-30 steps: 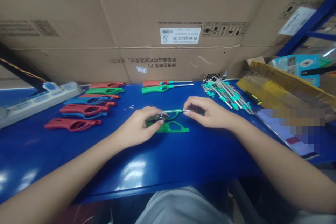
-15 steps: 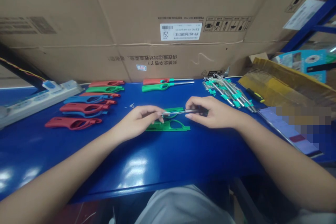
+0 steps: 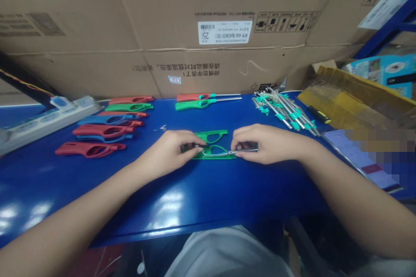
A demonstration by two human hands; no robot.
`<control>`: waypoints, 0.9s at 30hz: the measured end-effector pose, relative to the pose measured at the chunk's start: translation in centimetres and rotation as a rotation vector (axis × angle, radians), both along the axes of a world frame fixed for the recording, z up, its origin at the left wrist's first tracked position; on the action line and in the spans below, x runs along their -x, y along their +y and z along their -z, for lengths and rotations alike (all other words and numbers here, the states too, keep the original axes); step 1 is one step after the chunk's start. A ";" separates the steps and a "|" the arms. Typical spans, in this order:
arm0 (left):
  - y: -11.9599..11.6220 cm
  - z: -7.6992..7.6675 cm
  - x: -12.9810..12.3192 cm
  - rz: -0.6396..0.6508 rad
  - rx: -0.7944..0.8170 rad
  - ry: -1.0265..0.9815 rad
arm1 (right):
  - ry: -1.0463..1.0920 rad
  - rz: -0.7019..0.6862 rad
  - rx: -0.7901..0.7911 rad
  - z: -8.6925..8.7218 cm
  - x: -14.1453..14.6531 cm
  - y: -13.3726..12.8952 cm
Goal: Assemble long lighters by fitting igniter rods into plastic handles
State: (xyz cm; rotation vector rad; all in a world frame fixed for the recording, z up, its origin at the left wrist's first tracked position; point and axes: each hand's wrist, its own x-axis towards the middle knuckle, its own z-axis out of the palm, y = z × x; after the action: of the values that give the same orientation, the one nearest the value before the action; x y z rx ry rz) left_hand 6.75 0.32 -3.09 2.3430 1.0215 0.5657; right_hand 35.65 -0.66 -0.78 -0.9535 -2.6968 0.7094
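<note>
Two green lighter casing halves lie on the blue table in front of me, the farther half just above the nearer half. My left hand is closed at the left end of the halves, pinching a small dark part that its fingers mostly hide. From there a thin pale wire crosses the nearer half to a metal tube. Closed on that tube is my right hand, at the right end of the casing; the tube lies roughly level.
Red, green and blue lighter casings lie at left beside a white power strip. Two lighters with metal tubes lie at the back. At right are a pile of metal tubes with green parts and a yellow-taped carton.
The metal tube and wire have come down onto the nearer casing half. My right hand has turned slightly, with the tube now more visible. The camera view has tilted a little.
</note>
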 end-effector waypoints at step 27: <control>-0.2 0.2 -0.4 -0.052 0.117 -0.113 | 0.038 -0.029 0.064 -1.0 -0.6 0.1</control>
State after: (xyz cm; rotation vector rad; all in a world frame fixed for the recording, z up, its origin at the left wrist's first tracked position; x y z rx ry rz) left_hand 7.10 0.11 -3.32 2.1635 1.0373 0.6333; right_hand 36.27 -0.53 0.25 -0.9076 -2.6747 0.8152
